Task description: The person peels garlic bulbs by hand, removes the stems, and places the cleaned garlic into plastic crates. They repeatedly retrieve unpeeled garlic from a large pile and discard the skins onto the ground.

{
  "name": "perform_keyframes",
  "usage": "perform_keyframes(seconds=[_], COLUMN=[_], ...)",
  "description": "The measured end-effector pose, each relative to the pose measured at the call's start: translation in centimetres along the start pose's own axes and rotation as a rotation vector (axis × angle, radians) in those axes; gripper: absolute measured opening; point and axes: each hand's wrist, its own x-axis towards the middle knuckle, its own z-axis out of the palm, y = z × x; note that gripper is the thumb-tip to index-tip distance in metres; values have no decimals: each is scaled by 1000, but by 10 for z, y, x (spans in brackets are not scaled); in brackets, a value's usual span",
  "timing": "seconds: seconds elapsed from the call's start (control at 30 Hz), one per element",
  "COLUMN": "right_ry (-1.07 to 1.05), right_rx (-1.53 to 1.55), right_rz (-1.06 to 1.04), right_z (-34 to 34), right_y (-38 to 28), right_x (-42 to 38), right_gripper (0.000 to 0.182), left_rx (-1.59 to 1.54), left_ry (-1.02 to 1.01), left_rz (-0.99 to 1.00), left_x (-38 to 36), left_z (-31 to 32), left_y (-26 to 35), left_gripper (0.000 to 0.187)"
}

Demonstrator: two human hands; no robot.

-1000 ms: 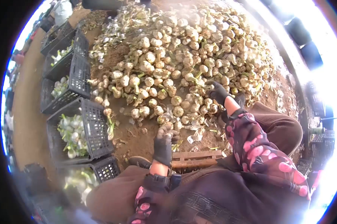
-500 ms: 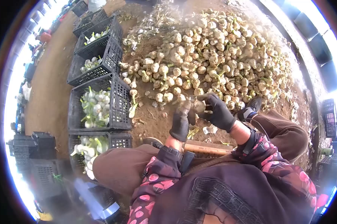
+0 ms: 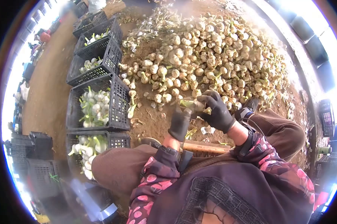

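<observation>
My left hand, in a dark glove, is closed on a garlic bulb whose green stem part shows between my hands. From the other side my right hand, also gloved, has its fingers curled against the same bulb. Part of the bulb is hidden behind the fingers. Just beyond my hands spreads a big heap of unpeeled garlic, soil-coloured with short stems. Below my hands, a wooden board or bar lies between my legs.
On the left stands a row of black plastic crates. The nearer crate holds cleaned white garlic with green stems, as does the crate beside my knee. Loose peelings lie at the back. My shoe touches the heap's edge.
The bulb between my hands has been turned, and its green stem part now shows. My hands stay close together in nearly the same place. The view has shifted slightly.
</observation>
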Motion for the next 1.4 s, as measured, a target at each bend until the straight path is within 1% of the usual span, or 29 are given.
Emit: perform_keyframes(seconds=[0.07, 0.13, 0.17, 0.2, 0.27, 0.33, 0.4, 0.43, 0.5, 0.53, 0.57, 0.6, 0.63, 0.67, 0.73, 0.8, 0.83, 0.87, 0.93, 0.97, 1.0, 1.07, 1.1, 1.17, 1.2, 1.27, 1.33, 1.37, 1.4], right_ry=[21, 12, 38, 41, 137, 291, 321, 204, 99, -17, 43, 48, 93, 133, 66, 22, 9, 2, -74, 64, 81, 142, 94, -7, -96, -60, -139, -85, -87], right_rx=[-42, 499, 1025, 1023, 1507, 1155, 670, 1031, 1250, 1471, 1781, 1785, 1579, 1371, 1279, 1230, 603, 601, 1552, 1569, 1568, 1456, 1408, 1322, 1235, 1375, 957, 344, 343], right_rz=[-20, 379, 540, 541, 955, 903, 548, 798, 856, 910, 957, 966, 997, 1015, 1097, 694, 157, 149, 739, 760, 760, 755, 756, 786, 812, 771, 553, 422, 423], right_z=[5, 9, 23, 27, 34, 50, 62, 45, 56, 57, 59, 57, 49, 39, 23, 33, 16, 16, 14, 13, 15, 25, 24, 20, 21, 33, 36, 32, 22], right_y=[-7, -8, 6, 13, 26, 14, 16, 1, 30, 39, 46, 42, 31, 20, 9, 34, 14, 21, 36, 33, 38, 56, 54, 44, 36, 31, 34, 35, 23], right_x=[-1, -3, -8, -8, -11, -12, -17, -14, -19, -18, -22, -22, -20, -16, -11, -27, -16, -13, -4, -6, -8, -20, -19, -19, -18, -18, -14, -11, -5], right_gripper=[48, 45, 34, 34, 27, 28, 30, 30, 29, 28, 30, 30, 32, 34, 38, 36, 34, 34, 37, 31, 31, 28, 26, 27, 27, 28, 27, 26, 26], left_rx=[-32, 6, -154, -314, -298, 567, 411, 255, -219, -217, -100, 15, -130, 160, 200, 1128, 1472, 1193, 1254, 1357, 1407, 943, 939, -195, -304, -229, -19, 187, 186], left_ry=[233, 172, 128, 80, 98, 59, 56, 58, 88, 87, 76, 66, 178, 188, 252, 114, -283, -137, -246, -178, -24, 203, 204, -158, -125, -31, 64, 150, 151], left_rz=[120, 90, -2, -96, -34, 464, 321, 188, -34, -34, 44, 114, -70, -15, -32, -98, -39, -451, -407, -367, -284, -314, -321, -235, -188, -171, -115, -59, -60], left_x=[4, -1, -3, -4, -2, -1, -5, -7, -1, 0, 1, -1, -6, -6, 0, 2, 11, 3, -8, -5, -4, -1, 0, -1, -4, -9, -6, -5, -6], left_z=[9, 0, 0, 1, 8, 14, 12, 10, 3, 1, -1, -2, 8, 10, 0, -17, -29, -31, -11, -14, -16, -22, -18, -11, 5, 11, 4, 0, 2], left_y=[-8, 3, 7, 9, 3, -3, -3, -2, -16, -18, -21, -24, -5, -3, -27, -44, -55, -73, -36, -33, -27, -14, -12, -8, -14, -6, -23, -32, -32], left_gripper=[35, 37, 38, 39, 42, 44, 40, 37, 31, 31, 28, 26, 21, 22, 22, 23, 34, 53, 71, 85, 82, 74, 74, 68, 69, 68, 69, 71, 71])
